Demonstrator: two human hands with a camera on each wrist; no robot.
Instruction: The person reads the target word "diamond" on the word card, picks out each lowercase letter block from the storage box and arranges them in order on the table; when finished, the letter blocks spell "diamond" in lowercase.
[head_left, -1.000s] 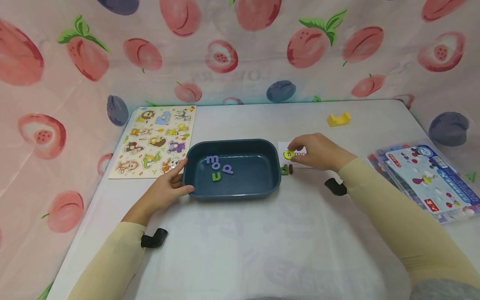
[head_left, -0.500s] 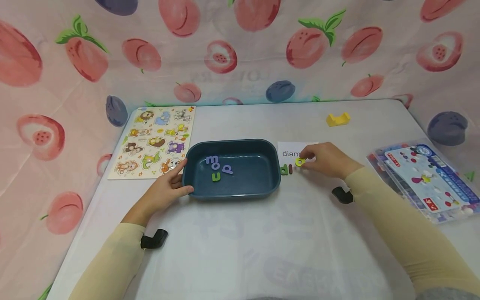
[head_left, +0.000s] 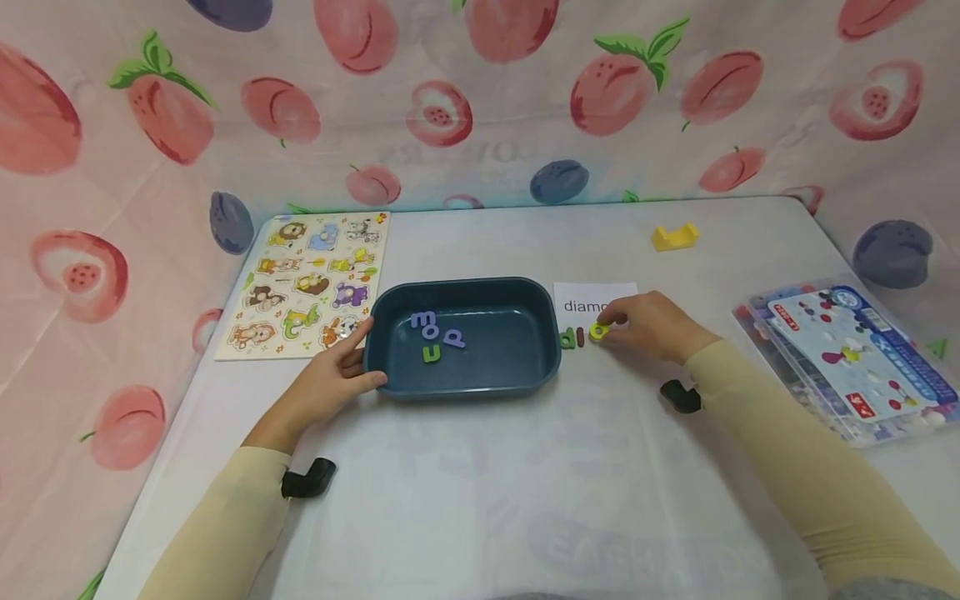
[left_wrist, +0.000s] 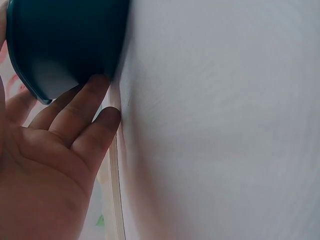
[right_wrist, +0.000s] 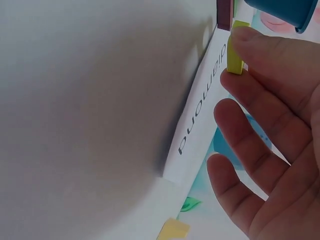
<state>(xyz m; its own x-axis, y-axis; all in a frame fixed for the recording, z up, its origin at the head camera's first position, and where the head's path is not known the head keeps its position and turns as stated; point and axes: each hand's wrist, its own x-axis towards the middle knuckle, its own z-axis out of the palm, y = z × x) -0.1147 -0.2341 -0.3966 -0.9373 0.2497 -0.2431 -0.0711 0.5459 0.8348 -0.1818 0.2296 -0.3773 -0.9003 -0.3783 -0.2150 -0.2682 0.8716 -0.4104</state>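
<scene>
In the head view my left hand [head_left: 330, 385] holds the left end of a dark teal tray [head_left: 495, 388], thumb at the near corner and fingers along the side wall. Inside the tray lie purple letters, among them an m [head_left: 423, 318], and a green letter [head_left: 431, 353]. My right hand [head_left: 651, 327] pinches a round yellow letter [head_left: 597, 332] between thumb and index finger, close over the table beside a brown letter i [head_left: 581, 337] and a green letter d [head_left: 567, 339]. Behind them is a white card [head_left: 592, 293] printed "diamond", its end covered by the hand. The right wrist view shows the yellow letter edge-on [right_wrist: 235, 52].
A wooden animal puzzle board [head_left: 247, 312] lies left of the tray. At the right is a clear plastic case [head_left: 847, 358] with a printed label. A small yellow block [head_left: 675, 237] sits toward the back edge. A fruit-patterned cloth hangs behind the table.
My right hand has brought the yellow letter from over the card down and slightly right, to the row beside the brown i. The left hand stays at the tray.
</scene>
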